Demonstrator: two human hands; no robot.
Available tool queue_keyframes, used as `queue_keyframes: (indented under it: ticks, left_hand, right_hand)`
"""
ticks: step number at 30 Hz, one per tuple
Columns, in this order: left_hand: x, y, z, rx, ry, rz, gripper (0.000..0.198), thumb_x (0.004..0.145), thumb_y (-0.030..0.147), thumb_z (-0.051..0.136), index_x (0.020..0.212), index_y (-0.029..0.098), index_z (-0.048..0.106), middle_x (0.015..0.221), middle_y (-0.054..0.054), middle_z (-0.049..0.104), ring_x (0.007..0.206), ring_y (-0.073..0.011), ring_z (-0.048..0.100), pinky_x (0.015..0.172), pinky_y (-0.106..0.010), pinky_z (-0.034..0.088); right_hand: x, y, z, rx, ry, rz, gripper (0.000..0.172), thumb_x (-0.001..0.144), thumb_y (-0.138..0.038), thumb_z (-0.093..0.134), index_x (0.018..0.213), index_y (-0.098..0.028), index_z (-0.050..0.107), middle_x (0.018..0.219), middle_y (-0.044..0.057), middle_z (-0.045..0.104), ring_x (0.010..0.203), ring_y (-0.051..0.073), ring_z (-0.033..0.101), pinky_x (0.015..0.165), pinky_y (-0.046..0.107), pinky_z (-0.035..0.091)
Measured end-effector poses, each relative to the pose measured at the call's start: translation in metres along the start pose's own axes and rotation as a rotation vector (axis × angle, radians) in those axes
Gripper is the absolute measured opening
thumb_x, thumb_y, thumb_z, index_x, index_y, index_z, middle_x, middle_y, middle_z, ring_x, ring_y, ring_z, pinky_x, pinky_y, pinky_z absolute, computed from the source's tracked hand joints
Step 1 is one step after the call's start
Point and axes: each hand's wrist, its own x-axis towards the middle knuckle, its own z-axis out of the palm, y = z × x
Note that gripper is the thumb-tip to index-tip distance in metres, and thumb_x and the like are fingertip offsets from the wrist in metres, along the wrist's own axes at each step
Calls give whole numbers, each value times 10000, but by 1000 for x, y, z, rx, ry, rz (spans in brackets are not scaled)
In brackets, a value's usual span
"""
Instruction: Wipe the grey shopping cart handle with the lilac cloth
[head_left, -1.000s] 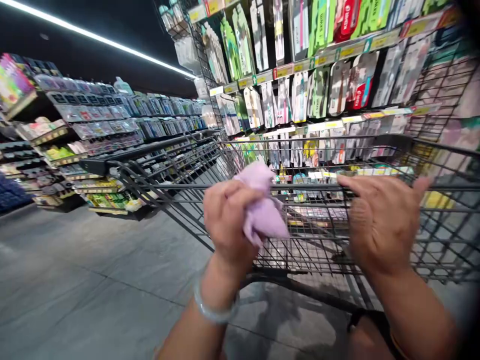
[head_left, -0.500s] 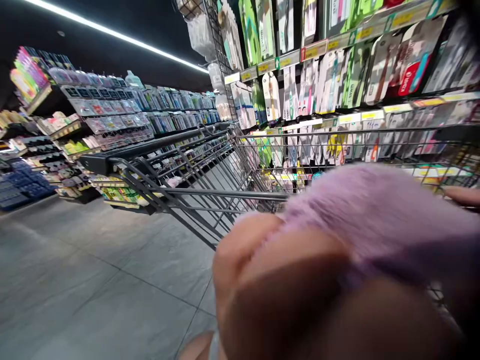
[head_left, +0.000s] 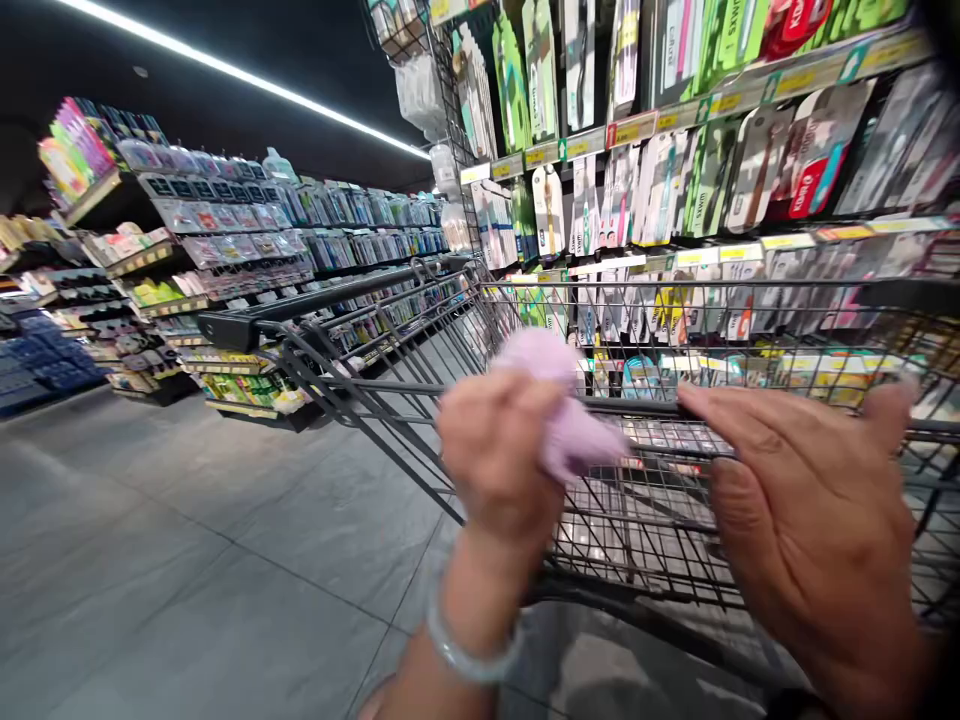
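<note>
My left hand (head_left: 501, 458) is closed around a crumpled lilac cloth (head_left: 564, 410), held just in front of the near rail of a dark wire shopping cart (head_left: 360, 330). A pale bangle sits on that wrist. My right hand (head_left: 806, 510) is flat with fingers stretched out, resting on or just over the cart's near rail at the right. It holds nothing. Both hands are slightly blurred.
Shelves of hanging packaged goods (head_left: 675, 170) rise close behind the cart on the right. More stocked shelving (head_left: 225, 230) lines the aisle's far left side. A grey tiled floor (head_left: 187, 560) stretches to the left of the cart. A light strip runs along the dark ceiling.
Half a second ago the left hand and cloth were raised close to the camera, filling the view. They have dropped back to the cart rail, and the right hand is in view again.
</note>
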Motion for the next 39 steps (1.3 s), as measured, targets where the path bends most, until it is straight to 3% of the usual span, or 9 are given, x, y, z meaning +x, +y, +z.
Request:
queue_keyframes:
  ticks: [5, 8, 12, 18, 20, 26, 29, 34, 39]
  left_hand:
    - [12, -64, -17, 213, 222, -200, 130, 913, 336, 594, 969, 222, 621, 959, -59, 614, 973, -232, 556, 902, -459, 444]
    - [2, -31, -6, 107, 172, -105, 178, 957, 357, 504, 995, 213, 603, 960, -66, 619, 976, -219, 568, 862, -431, 475]
    - [-9, 8, 9, 27, -103, 134, 130, 918, 225, 614, 1042, 266, 615, 1006, -29, 641, 1002, -191, 573, 882, -371, 486]
    - [0, -80, -35, 259, 236, -229, 125, 945, 298, 572, 1032, 209, 574, 996, -46, 573, 958, -205, 531, 835, -431, 450]
    - [-5, -89, -40, 270, 232, -245, 137, 971, 315, 511, 1033, 205, 562, 994, -43, 545, 949, -193, 522, 828, -429, 456]
    - [-47, -16, -10, 173, -74, -34, 166, 904, 352, 592, 984, 210, 621, 951, -57, 600, 934, -191, 579, 793, -363, 520]
    - [-53, -16, -16, 136, -231, 128, 108, 886, 300, 635, 968, 230, 651, 958, -53, 635, 932, -185, 603, 808, -344, 525]
    - [-59, -57, -42, 298, -41, -222, 217, 937, 331, 510, 1005, 149, 606, 973, -108, 612, 987, -268, 593, 845, -476, 508]
    - [-115, -14, -16, 213, -231, -211, 240, 762, 194, 630, 1002, 187, 646, 986, -104, 585, 952, -251, 582, 810, -411, 521]
  right_hand:
    - [8, 5, -6, -39, -74, -35, 416, 965, -366, 375, 1318, -378, 593, 1207, -12, 694, 1159, 305, 635, 1171, 589, 353]
    - [18, 4, -8, -40, -123, -17, 396, 967, -400, 345, 1128, -305, 695, 1087, 40, 730, 1066, 327, 661, 1043, 597, 443]
    - [20, 8, -6, -22, -126, -34, 387, 957, -419, 359, 1100, -302, 699, 1058, 52, 738, 1025, 324, 674, 992, 585, 465]
    - [9, 19, 5, -30, -1, -167, 370, 916, -388, 479, 1234, -334, 660, 1107, 28, 749, 1038, 284, 689, 1013, 510, 465]
    - [9, 20, 10, -29, 29, -159, 363, 912, -374, 483, 1216, -312, 670, 1098, 25, 753, 1019, 272, 695, 1021, 486, 454]
    - [9, 26, 23, -26, 175, -230, 356, 858, -385, 517, 1158, -309, 695, 1030, -5, 773, 900, 243, 703, 977, 431, 453]
    - [7, 27, 22, -23, 147, -207, 383, 859, -391, 515, 1191, -308, 687, 1075, 1, 766, 950, 239, 689, 1013, 420, 436]
    - [5, 26, 18, 10, 112, -234, 375, 874, -352, 541, 1207, -266, 688, 1114, 19, 751, 1041, 233, 663, 1081, 394, 402]
    - [4, 28, 21, -36, 164, -251, 375, 874, -361, 549, 1214, -271, 679, 1087, 11, 747, 1030, 228, 660, 1073, 425, 414]
